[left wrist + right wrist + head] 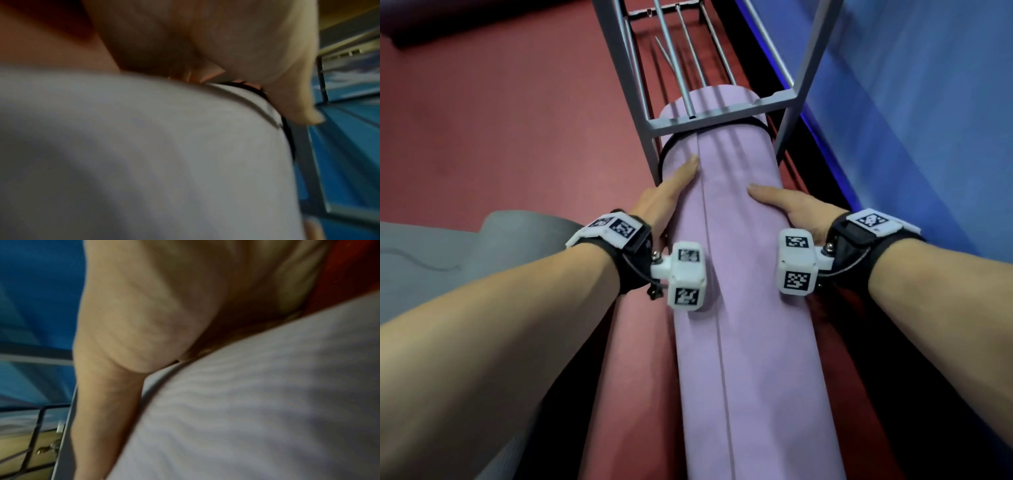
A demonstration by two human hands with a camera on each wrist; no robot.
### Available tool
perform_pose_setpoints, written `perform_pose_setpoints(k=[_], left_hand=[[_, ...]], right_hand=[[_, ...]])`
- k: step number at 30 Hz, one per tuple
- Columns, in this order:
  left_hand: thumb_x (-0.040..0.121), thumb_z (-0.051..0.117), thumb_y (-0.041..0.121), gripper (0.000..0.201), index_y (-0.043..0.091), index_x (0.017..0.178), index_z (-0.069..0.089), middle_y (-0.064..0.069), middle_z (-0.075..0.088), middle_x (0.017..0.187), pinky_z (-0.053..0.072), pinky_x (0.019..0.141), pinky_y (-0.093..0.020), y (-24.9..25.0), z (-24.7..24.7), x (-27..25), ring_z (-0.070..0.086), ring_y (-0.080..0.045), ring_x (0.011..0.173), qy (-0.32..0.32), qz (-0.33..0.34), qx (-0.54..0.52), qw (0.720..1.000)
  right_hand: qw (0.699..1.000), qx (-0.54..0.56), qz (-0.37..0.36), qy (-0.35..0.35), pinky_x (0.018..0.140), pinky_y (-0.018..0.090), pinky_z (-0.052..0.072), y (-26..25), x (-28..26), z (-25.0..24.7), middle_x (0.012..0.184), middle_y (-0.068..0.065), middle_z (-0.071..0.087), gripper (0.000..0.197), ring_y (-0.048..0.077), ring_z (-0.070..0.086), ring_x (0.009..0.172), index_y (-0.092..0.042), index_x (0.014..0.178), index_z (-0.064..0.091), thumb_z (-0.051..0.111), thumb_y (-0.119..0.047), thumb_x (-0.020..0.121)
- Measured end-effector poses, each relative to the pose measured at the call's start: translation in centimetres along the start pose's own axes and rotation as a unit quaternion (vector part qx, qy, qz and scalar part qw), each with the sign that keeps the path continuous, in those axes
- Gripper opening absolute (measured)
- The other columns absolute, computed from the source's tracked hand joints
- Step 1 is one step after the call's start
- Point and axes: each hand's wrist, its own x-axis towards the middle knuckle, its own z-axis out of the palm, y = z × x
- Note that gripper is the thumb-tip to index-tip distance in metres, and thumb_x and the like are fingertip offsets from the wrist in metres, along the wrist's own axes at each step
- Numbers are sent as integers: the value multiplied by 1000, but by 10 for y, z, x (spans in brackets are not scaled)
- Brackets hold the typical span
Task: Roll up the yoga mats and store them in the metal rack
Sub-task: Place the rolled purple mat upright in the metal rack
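Observation:
A rolled lilac yoga mat lies lengthwise in front of me, its far end under the lower crossbar of the grey metal rack. A black strap rings the roll near that end. My left hand grips the roll's left side with the thumb on top. On the right side my right hand grips it, thumb also on top. The fingers of both hands are hidden under the roll. Each wrist view is blurred: the left hand on the mat, and the right hand on the mat.
A grey mat lies unrolled on the red floor at my left. A blue padded surface runs along the right of the rack. Thin metal rods run along the rack's length above the mat's end.

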Motion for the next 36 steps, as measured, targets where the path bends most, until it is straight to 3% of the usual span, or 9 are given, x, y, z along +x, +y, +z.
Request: perform_pose_setpoints(k=[5,8,10,13,17,21,25,30,36], left_hand=[[57,84,52,94,22,137,43,-4,66,106,55,58,-31,-51,-5,-47,66,-22,81,-115,-69,33,990],[43,79,61,100,23,130,48,-4,70,105,55,64,-34,-63,5,-51,69,-22,81,-93,-66,30,993],[42,73,66,98,24,127,48,-2,71,108,54,66,-33,-56,10,-44,70,-21,85,-44,-25,53,997],[43,73,70,104,18,129,48,-3,70,110,58,75,-40,-34,14,-28,71,-24,89,20,28,55,998],[36,76,82,121,13,132,47,-5,67,115,57,84,-45,-11,10,-18,71,-27,93,45,33,42,998],[45,81,76,119,30,144,35,-3,60,132,57,83,-44,-21,6,-38,65,-27,108,-55,-3,16,998],[62,84,54,92,32,135,34,2,63,121,57,69,-47,-39,16,-55,66,-28,100,-77,-9,34,996],[72,84,34,62,22,123,51,3,70,108,53,54,-24,-25,39,-44,69,-15,85,-25,92,39,995],[66,86,32,61,15,120,62,2,73,105,60,65,-27,-7,39,-21,72,-14,82,29,153,49,987]], right_hand=[[983,-47,-79,158,86,46,56,-21,28,-2,99,5,76,104,31,73,88,-15,114,70,86,-73,29],[979,-85,-97,158,93,47,53,-19,30,-10,99,5,76,106,31,73,90,-16,111,72,79,-82,28],[985,-114,-67,108,88,50,55,-16,8,-6,95,9,76,96,32,73,87,-13,110,71,81,-75,38],[993,-112,-5,25,62,34,59,1,-21,-5,79,6,76,54,22,72,65,-14,107,68,74,-52,68],[995,-90,-3,31,77,48,58,11,-25,-1,107,12,73,85,30,73,88,-14,124,61,87,-49,51],[977,-129,-78,149,83,49,58,-11,-3,0,114,6,70,119,29,73,89,-15,128,56,91,-67,27],[945,-157,-149,246,96,41,52,-32,-8,5,127,-3,56,115,22,62,110,-18,143,41,83,-64,46],[957,-197,-98,189,89,48,55,-21,-8,-20,117,2,68,122,26,69,100,-20,131,55,82,-78,28],[959,-253,14,126,93,45,52,15,-3,-28,129,-6,61,135,24,66,108,-25,137,43,81,-83,21]])
